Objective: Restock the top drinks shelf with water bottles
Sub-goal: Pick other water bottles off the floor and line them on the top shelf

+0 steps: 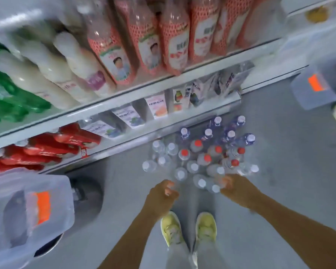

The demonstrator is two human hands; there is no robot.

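Below, water bottles (200, 158) on floor, left hand (163, 193), right hand (233, 188) at near edge.

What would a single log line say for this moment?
stage: picking stock | left hand: gripping a clear bottle | right hand: gripping a clear bottle | water bottles: upright on floor | shelf: untouched

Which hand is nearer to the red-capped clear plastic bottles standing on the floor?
Right. The right hand is at the cluster's near edge, just below the red-capped clear plastic bottles. The left hand is further away, below and left of them.
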